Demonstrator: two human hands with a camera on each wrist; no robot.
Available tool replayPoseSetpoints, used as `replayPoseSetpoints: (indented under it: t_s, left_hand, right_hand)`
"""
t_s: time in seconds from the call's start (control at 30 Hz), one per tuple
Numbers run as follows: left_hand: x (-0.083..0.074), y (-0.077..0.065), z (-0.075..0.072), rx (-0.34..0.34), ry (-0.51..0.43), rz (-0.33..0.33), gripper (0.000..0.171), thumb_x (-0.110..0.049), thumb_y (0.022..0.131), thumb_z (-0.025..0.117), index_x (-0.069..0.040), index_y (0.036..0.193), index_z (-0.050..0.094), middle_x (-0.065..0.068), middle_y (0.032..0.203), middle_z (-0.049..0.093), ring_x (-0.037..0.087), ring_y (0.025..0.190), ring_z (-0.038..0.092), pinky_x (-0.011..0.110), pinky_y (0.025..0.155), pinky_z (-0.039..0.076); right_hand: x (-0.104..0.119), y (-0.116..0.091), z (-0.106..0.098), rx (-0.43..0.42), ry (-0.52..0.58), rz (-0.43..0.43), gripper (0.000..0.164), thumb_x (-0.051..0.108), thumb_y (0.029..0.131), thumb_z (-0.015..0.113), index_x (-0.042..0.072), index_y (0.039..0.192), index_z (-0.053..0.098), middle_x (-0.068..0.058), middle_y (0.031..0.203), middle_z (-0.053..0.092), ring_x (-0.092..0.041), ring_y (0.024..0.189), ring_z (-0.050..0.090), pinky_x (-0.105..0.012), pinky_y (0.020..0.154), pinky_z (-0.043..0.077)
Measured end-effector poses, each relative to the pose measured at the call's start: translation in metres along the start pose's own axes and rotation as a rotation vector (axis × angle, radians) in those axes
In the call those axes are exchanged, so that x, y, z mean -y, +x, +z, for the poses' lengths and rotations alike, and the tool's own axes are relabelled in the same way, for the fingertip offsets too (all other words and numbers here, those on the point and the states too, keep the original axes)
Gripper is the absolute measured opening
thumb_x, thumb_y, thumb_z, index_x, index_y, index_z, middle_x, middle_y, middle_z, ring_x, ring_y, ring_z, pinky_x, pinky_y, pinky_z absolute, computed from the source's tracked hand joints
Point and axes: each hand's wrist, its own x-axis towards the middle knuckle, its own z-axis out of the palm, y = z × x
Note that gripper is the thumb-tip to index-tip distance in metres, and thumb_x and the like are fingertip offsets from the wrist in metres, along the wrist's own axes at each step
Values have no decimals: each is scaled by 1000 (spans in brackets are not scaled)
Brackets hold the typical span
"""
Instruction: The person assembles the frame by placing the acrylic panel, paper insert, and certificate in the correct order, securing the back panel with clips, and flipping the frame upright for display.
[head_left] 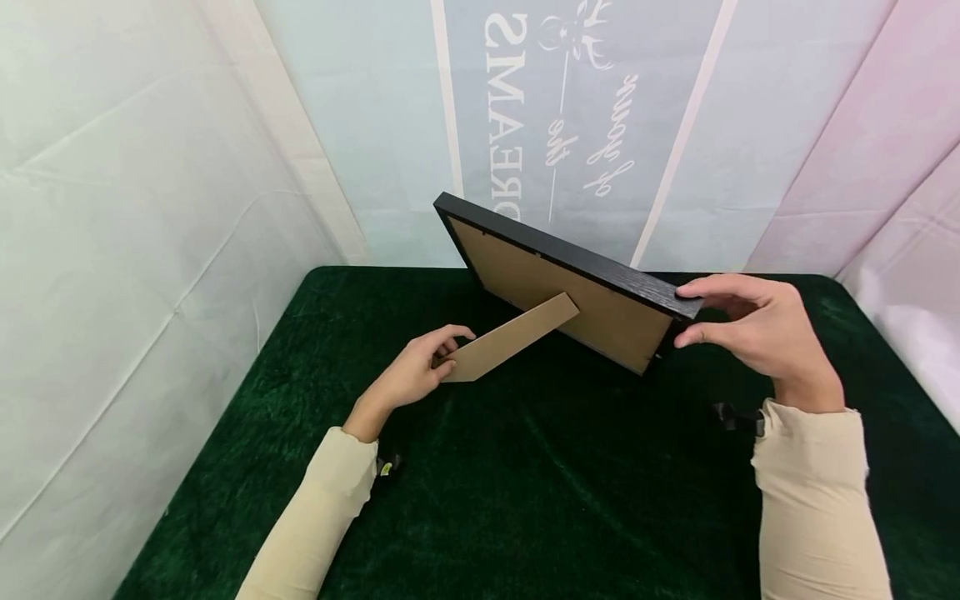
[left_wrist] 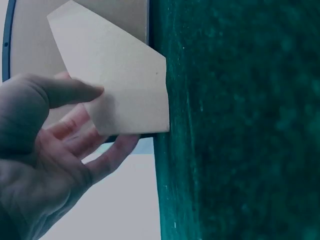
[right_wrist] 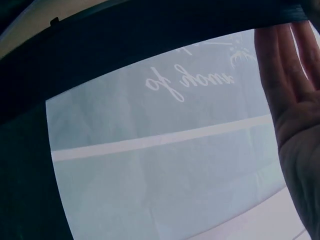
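A picture frame point(head_left: 570, 250) with a black edge and brown backing stands tilted on the green cloth, its back toward me. From the backing a cardboard easel leg point(head_left: 517, 337) sticks out toward the left. My left hand point(head_left: 412, 367) pinches the leg's free end; in the left wrist view the thumb lies on the leg's near face point(left_wrist: 120, 75), fingers behind and beside it. At the frame's upper right corner, my right hand point(head_left: 765, 325) grips the edge, fingers on top and thumb lower down. The right wrist view shows those fingers against the black frame edge point(right_wrist: 150, 35).
Dark green cloth point(head_left: 570, 492) covers the table. Behind it hangs a pale blue curtain point(head_left: 390, 125) with mirrored white lettering. A white sheet point(head_left: 135, 208) hangs on the left, and pinkish-white fabric point(head_left: 862, 150) on the right.
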Motion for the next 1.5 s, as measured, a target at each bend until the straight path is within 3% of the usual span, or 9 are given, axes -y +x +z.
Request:
replayPoseSetpoints:
  t_s: [0.13,0.3,0.47,0.67,0.9,0.97,1.13,1.3,1.5]
  left_hand:
    - [-2,0,1,12,-11,40,46,-1,96,59,-23,136,52,3,111,62,17,100,61,39,89,54]
    - [-4,0,3,-20,-1,93,47,2,96,58,-23,137,53,2,110,60,16,97,57,37,87,52]
    - [-6,5,7,-49,11,118,48,3,95,59,-24,134,55,1,108,59,16,97,56,36,87,52]
    - [-7,11,9,-86,67,126,49,6,93,59,-25,132,57,2,109,60,17,97,59,36,83,54]
    - [0,24,4,-93,33,115,49,10,92,56,-24,128,58,2,110,59,17,95,57,34,81,54]
    - [4,27,2,-83,20,117,48,10,93,56,-24,127,58,2,110,58,18,94,56,35,82,53]
    - [9,31,-1,-65,9,116,46,10,94,54,-23,126,58,3,112,58,19,95,56,36,84,52]
    - [14,34,-3,-74,29,93,47,13,92,52,-21,123,58,4,108,58,20,92,55,36,81,50]
    - [17,41,-5,-66,40,89,47,15,91,49,-17,123,58,6,108,57,22,91,53,37,81,49]
  right_hand:
    - [0,-2,0,67,65,49,52,-33,60,74,-20,109,64,-9,112,74,-13,93,71,-18,81,56]
    - [0,-5,-3,126,12,64,58,-36,63,69,-17,118,62,-5,120,70,-10,97,70,-16,82,56]
    - [4,-5,-1,86,-23,22,54,-37,62,68,-18,112,63,-6,113,72,-11,94,71,-18,78,57]
    - [11,-3,7,79,-2,-45,46,-33,63,71,-23,107,61,-10,108,71,-15,93,67,-20,86,56]
    - [34,2,26,173,-498,-46,63,-29,52,81,-4,108,65,8,107,66,2,96,59,-6,93,46]
    - [42,5,34,216,-575,-50,67,-26,51,84,1,109,65,8,104,65,4,93,57,-4,90,45]
    - [56,8,52,274,-652,-64,66,-15,52,90,7,109,66,7,98,67,5,84,59,-2,86,45]
    - [60,7,68,280,-660,-86,61,-9,54,92,10,106,66,5,99,71,3,82,61,-3,84,46]
    - [59,2,92,230,-633,-91,46,17,70,90,13,111,69,4,101,72,0,79,62,-7,81,49]
